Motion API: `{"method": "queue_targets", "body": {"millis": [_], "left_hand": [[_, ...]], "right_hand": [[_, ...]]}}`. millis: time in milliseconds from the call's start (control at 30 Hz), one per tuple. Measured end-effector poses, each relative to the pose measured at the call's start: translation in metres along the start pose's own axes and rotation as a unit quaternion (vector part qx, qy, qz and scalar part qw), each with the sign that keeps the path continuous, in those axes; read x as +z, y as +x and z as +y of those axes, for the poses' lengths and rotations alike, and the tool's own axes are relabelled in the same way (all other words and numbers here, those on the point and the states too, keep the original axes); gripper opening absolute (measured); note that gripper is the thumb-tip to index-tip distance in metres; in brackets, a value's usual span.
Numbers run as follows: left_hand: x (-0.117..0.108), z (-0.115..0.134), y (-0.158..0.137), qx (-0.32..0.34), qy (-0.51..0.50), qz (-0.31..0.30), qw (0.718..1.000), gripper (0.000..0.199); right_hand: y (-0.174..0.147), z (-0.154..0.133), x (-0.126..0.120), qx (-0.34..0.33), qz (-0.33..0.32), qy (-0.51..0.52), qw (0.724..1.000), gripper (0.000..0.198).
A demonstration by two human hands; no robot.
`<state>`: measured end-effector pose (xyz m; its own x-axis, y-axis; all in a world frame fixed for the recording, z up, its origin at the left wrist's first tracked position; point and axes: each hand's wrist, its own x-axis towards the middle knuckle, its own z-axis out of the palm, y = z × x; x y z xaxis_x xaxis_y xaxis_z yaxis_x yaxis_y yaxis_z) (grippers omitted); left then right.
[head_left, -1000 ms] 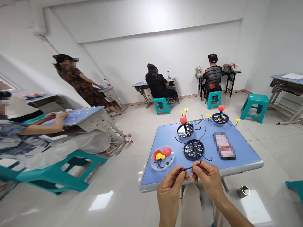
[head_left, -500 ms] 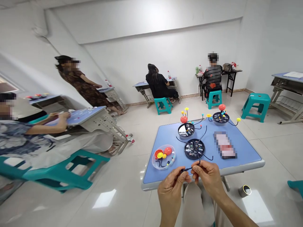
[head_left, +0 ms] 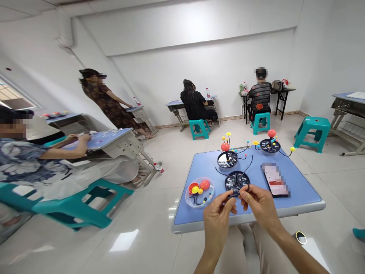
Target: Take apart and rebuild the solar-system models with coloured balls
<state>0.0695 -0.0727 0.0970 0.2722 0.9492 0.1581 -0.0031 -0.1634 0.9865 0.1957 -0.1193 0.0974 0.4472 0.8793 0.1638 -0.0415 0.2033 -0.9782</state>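
Both my hands are closed in a pinch over the near side of the blue desk [head_left: 258, 160]. Between my left hand [head_left: 216, 217] and my right hand [head_left: 259, 204] is a thin black plastic rod [head_left: 234, 196], mostly hidden by the fingers. Just beyond them lies a round black base [head_left: 231, 182] with several thin curved arms sticking out. Left of it stands a clear plastic tub [head_left: 187, 198] holding a red ball [head_left: 204, 185], yellow and red cups, small beads and black curved pieces. Behind are two planet models, one with a red ball [head_left: 225, 147], another farther right [head_left: 272, 133].
A phone [head_left: 276, 183] lies at the desk's right. A dark cylinder [head_left: 300, 238] is on the floor at right. A person [head_left: 34, 156] sits at a desk on the left; others are by the back wall. A green stool [head_left: 312, 133] stands beyond the desk.
My hands have moved up and a little forward, closer to the black base, with the rod still pinched between them. Less of the rod shows. The view has shifted slightly.
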Motion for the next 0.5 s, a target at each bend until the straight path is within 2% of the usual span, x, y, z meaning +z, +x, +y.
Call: {"method": "queue_targets", "body": {"millis": [100,200,333,500], "left_hand": [[0.013,0.010,0.024,0.016,-0.016,-0.013,1.000,0.028],[0.023,0.011,0.048,0.036,-0.028,0.000,0.999,0.029],[0.031,-0.009,0.072,0.057,0.007,0.015,0.998,0.016],[0.035,-0.040,0.086,0.078,0.081,0.042,0.993,0.013]], "right_hand": [[0.032,-0.016,-0.014,-0.004,-0.029,-0.001,1.000,0.031],[0.064,-0.019,-0.022,-0.006,-0.053,-0.009,0.999,0.029],[0.095,0.002,-0.025,0.013,-0.069,-0.006,0.997,0.030],[0.112,0.036,-0.028,0.034,-0.057,-0.002,0.998,0.028]]}}
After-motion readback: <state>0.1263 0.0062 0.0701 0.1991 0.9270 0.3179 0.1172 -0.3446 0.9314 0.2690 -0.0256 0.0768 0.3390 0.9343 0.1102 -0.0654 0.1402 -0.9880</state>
